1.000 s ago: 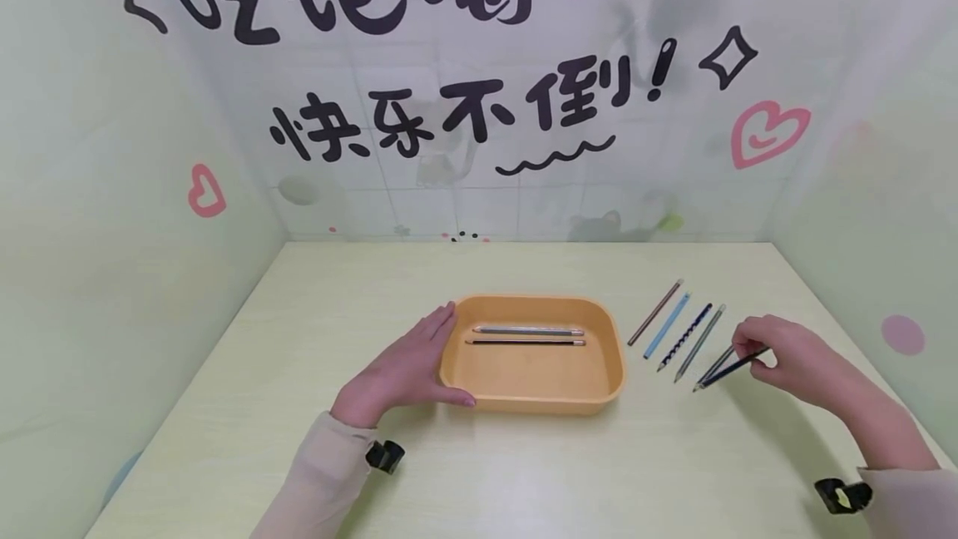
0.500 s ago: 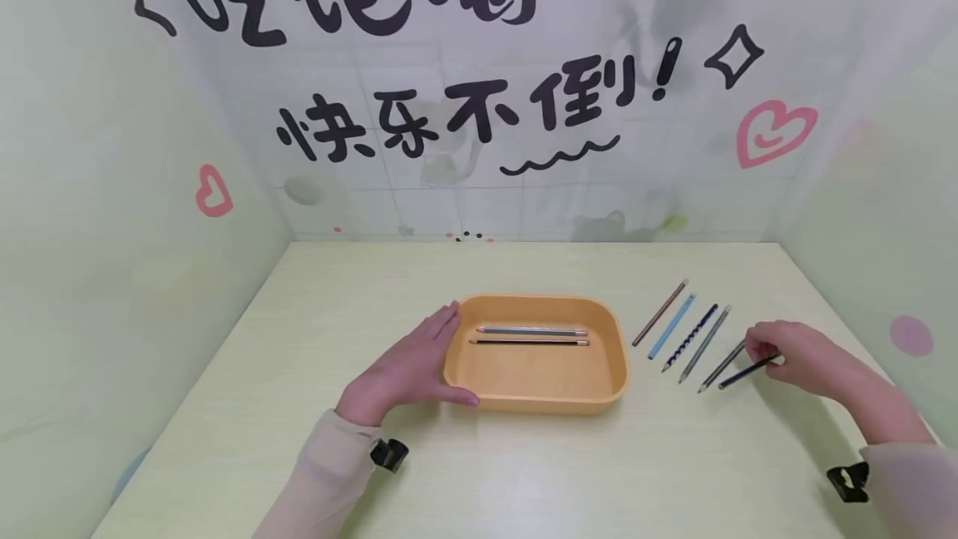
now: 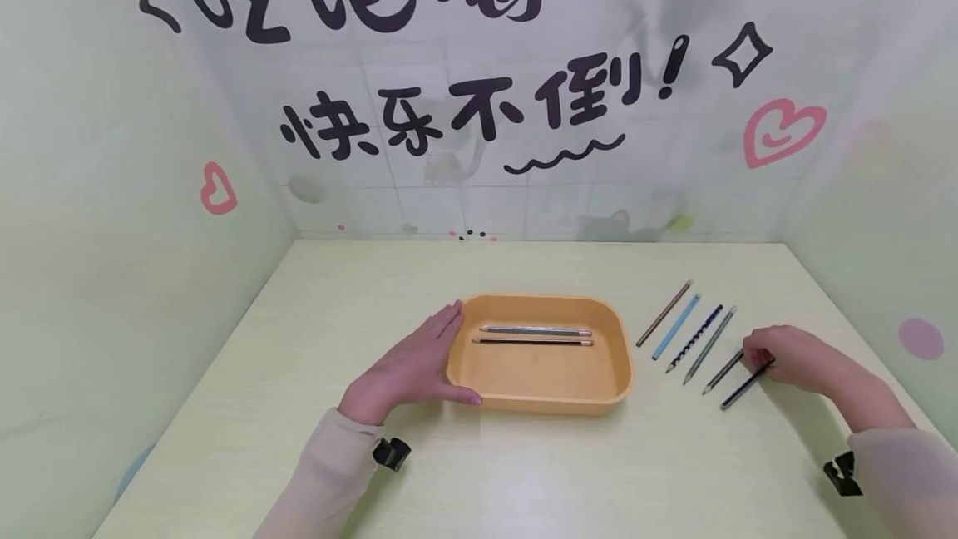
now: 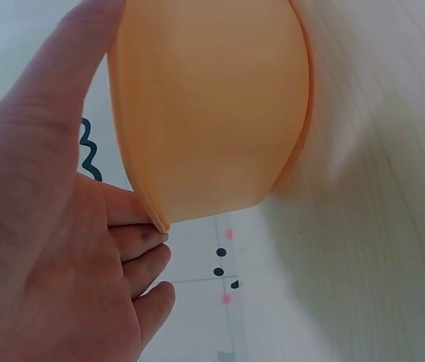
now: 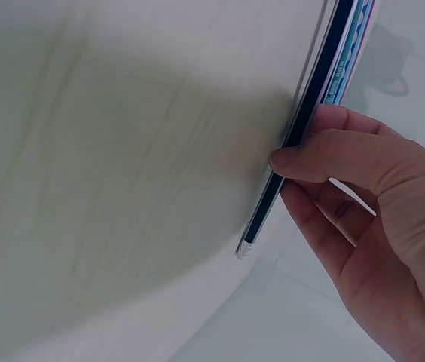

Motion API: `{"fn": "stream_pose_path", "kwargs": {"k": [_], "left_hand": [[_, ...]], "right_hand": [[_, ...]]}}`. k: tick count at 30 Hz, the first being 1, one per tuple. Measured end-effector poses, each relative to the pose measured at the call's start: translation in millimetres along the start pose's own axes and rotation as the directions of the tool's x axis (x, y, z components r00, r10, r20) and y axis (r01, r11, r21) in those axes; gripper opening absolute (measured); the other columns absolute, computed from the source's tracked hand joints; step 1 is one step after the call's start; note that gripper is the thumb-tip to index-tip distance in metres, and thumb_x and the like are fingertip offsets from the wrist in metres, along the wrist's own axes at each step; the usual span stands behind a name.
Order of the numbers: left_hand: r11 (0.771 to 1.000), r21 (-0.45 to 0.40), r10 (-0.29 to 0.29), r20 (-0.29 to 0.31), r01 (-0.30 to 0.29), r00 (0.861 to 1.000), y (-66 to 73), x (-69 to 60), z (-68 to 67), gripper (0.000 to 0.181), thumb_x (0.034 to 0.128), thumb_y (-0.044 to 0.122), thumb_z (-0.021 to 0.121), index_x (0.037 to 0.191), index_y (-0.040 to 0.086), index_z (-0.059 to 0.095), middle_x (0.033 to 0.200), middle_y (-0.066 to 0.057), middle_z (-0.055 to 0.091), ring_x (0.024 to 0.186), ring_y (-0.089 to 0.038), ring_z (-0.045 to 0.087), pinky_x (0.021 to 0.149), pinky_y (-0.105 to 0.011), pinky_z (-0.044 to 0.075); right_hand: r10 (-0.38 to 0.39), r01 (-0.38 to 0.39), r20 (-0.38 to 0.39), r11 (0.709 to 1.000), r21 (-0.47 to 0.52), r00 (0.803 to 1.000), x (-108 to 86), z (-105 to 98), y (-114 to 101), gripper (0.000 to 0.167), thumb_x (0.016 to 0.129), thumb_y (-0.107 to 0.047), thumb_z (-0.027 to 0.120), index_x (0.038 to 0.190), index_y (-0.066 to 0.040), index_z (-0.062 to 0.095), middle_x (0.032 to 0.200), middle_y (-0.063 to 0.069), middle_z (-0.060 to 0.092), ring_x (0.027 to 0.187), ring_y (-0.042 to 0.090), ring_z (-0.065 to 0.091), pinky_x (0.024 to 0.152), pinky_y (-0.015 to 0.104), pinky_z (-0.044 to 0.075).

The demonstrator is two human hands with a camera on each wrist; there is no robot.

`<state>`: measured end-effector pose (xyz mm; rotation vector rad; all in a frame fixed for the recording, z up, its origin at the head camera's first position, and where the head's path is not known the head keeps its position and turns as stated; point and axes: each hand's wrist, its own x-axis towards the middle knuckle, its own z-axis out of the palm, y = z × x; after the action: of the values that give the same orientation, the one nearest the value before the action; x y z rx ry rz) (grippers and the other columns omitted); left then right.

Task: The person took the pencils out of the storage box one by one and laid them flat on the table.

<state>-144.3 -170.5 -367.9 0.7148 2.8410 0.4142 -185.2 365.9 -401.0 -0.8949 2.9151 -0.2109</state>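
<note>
A shallow orange tray stands mid-table with a grey pencil and a black pencil lying inside. My left hand spans the tray's left end, its thumb along the near side and its fingertips at the far corner. In the left wrist view, the fingers touch the tray's rim. My right hand pinches a dark pencil between thumb and fingers, low over the table. Its white-tipped end shows in the right wrist view. Beside it lies another dark grey pencil.
Left of the right hand, a slanted row holds a brown pencil, a light blue pencil, a blue patterned pencil and a grey-green pencil. Printed cloth walls border the pale table.
My right hand has shifted the dark pencil from across its neighbour to the near right, now roughly parallel to the row. The left hand stays at the tray; the view has turned slightly.
</note>
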Motion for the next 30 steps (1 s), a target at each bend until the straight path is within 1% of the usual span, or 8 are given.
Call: {"fn": "stream_pose_path", "kwargs": {"k": [4, 8, 15, 18, 21, 26, 30], "left_hand": [[1.000, -0.001, -0.002, 0.003, 0.002, 1.000, 0.2, 0.0, 0.5, 0.130, 0.0698, 0.070, 0.076, 0.158, -0.002, 0.013, 0.169, -0.015, 0.006, 0.157, -0.032, 0.009, 0.128, -0.045, 0.019], [1.000, 0.006, -0.002, 0.003, 0.002, 1.000, 0.3, 0.6, 0.7, 0.131, 0.0697, 0.071, 0.076, 0.158, -0.002, 0.013, 0.169, -0.015, 0.006, 0.157, -0.032, 0.009, 0.128, -0.045, 0.019], [1.000, 0.008, 0.002, 0.002, -0.002, 1.000, 0.3, 0.9, 0.4, 0.131, 0.0697, 0.070, 0.076, 0.158, -0.003, 0.013, 0.169, -0.016, 0.006, 0.157, -0.032, 0.009, 0.128, -0.045, 0.019], [1.000, 0.006, 0.006, 0.000, -0.006, 1.000, 0.0, 0.5, 0.2, 0.130, 0.0699, 0.070, 0.076, 0.158, -0.003, 0.014, 0.169, -0.016, 0.007, 0.157, -0.032, 0.009, 0.128, -0.045, 0.019], [1.000, 0.006, 0.005, -0.001, -0.005, 1.000, 0.1, 0.3, 0.2, 0.130, 0.0700, 0.070, 0.076, 0.158, -0.003, 0.014, 0.169, -0.016, 0.007, 0.157, -0.032, 0.009, 0.128, -0.045, 0.019], [1.000, -0.002, -0.001, 0.000, 0.001, 1.000, 1.1, 0.0, -0.2, 0.130, 0.0697, 0.068, 0.078, 0.157, -0.004, 0.015, 0.168, -0.016, 0.007, 0.157, -0.032, 0.010, 0.128, -0.045, 0.020], [1.000, -0.002, -0.005, 0.002, 0.005, 1.000, 2.0, -0.1, -0.8, 0.130, 0.0698, 0.068, 0.078, 0.158, -0.003, 0.014, 0.169, -0.015, 0.007, 0.157, -0.032, 0.010, 0.128, -0.046, 0.020]], "right_hand": [[-0.005, 0.005, -0.014, 0.999, -0.037, 1.000, 1.0, 2.4, 1.6, 0.042, 0.069, 0.016, 0.068, 0.069, -0.022, 0.052, 0.069, -0.014, 0.044, 0.067, 0.001, 0.035, 0.058, 0.021, 0.034], [-0.010, 0.008, -0.038, 0.998, -0.055, 0.999, -0.1, 4.1, 5.0, 0.042, 0.067, 0.016, 0.068, 0.069, -0.022, 0.052, 0.070, -0.014, 0.045, 0.068, 0.000, 0.035, 0.058, 0.022, 0.035], [-0.023, 0.018, -0.093, 0.999, -0.048, 0.995, -3.8, 3.8, 8.9, 0.039, 0.064, 0.016, 0.070, 0.072, -0.021, 0.058, 0.074, -0.014, 0.052, 0.070, -0.001, 0.044, 0.060, 0.026, 0.045], [-0.020, 0.014, -0.105, 0.998, -0.056, 0.994, -3.8, 1.1, 7.1, 0.038, 0.063, 0.015, 0.071, 0.073, -0.020, 0.060, 0.076, -0.014, 0.055, 0.071, 0.001, 0.049, 0.062, 0.028, 0.048], [-0.001, -0.006, -0.108, 0.998, -0.062, 0.994, -3.4, -1.8, 3.5, 0.036, 0.064, 0.014, 0.073, 0.075, -0.018, 0.061, 0.078, -0.011, 0.058, 0.072, 0.006, 0.054, 0.064, 0.030, 0.051], [0.023, -0.030, -0.120, 0.998, -0.057, 0.992, -1.3, -6.7, -5.5, 0.033, 0.067, 0.011, 0.076, 0.079, -0.016, 0.062, 0.081, -0.008, 0.060, 0.076, 0.012, 0.056, 0.067, 0.033, 0.054], [0.006, -0.016, -0.158, 0.998, -0.060, 0.987, 2.8, -10.2, -14.8, 0.031, 0.069, 0.008, 0.077, 0.081, -0.016, 0.062, 0.081, -0.009, 0.060, 0.077, 0.013, 0.058, 0.069, 0.034, 0.055]]}}
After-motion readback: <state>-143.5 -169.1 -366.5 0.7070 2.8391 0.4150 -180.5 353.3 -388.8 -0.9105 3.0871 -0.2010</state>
